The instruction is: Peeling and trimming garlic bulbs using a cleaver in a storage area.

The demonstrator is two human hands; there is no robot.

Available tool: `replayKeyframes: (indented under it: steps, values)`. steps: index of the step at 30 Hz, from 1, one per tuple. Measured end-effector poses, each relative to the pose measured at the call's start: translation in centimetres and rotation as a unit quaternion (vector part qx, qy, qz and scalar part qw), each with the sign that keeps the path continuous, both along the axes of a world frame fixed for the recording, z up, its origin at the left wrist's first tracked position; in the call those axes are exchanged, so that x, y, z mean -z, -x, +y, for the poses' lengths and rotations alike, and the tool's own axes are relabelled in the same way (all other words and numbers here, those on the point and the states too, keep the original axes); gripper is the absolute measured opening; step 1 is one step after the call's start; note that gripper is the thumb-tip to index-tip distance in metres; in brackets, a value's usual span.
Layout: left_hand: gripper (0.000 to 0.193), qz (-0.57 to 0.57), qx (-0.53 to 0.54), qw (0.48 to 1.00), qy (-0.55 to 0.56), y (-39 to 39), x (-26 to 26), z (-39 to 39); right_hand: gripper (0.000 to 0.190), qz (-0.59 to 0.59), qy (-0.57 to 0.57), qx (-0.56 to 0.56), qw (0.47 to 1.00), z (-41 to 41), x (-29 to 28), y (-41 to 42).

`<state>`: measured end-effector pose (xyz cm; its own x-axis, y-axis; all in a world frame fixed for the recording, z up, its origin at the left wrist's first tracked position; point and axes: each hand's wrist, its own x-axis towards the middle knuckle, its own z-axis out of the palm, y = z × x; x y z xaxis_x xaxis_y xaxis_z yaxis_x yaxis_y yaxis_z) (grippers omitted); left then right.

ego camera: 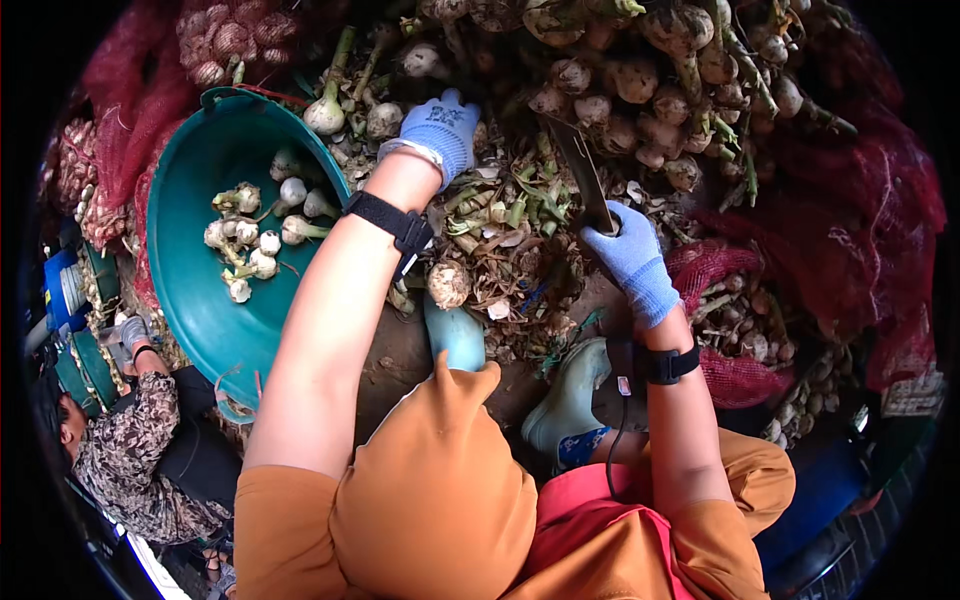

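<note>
My left hand (444, 133), in a blue knit glove, reaches down among garlic bulbs at the foot of the heap. Its fingertips are hidden, so what they hold is unclear. A garlic bulb with a green stem (326, 112) lies to its left. In my gloved right hand (626, 251) is a long knife (581, 169), its blade pointing up toward the garlic heap (634, 82). Between my hands spread cut stems and dry peelings (517, 232). Left of my left forearm stands a green plastic basin (191, 315) holding several trimmed garlic bulbs (262, 264).
Red mesh sacks (124, 142) of garlic flank the basin. Another red mesh sack (832, 247) drapes on the right. A single bulb (448, 285) lies by my rubber boot (456, 334). At the far left sits another person (142, 450) in a patterned top, with one gloved hand showing.
</note>
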<state>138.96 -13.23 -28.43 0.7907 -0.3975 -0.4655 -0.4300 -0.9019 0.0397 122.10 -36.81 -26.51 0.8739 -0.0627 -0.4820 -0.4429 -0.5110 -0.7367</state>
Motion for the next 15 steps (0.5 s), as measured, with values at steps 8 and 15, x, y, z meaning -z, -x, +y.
replayKeyframes:
  steps: [8,15]
  values:
    - [0.044,0.244,-0.257,0.845,0.400,4.9,-5.7,1.5,0.030,-0.054,-0.057,0.050,0.996,1.7,-2.9,-0.8]
    - [0.068,0.160,-0.177,0.814,0.529,12.3,-7.6,3.0,0.030,-0.251,0.153,-0.208,0.933,5.0,-6.5,-1.0]
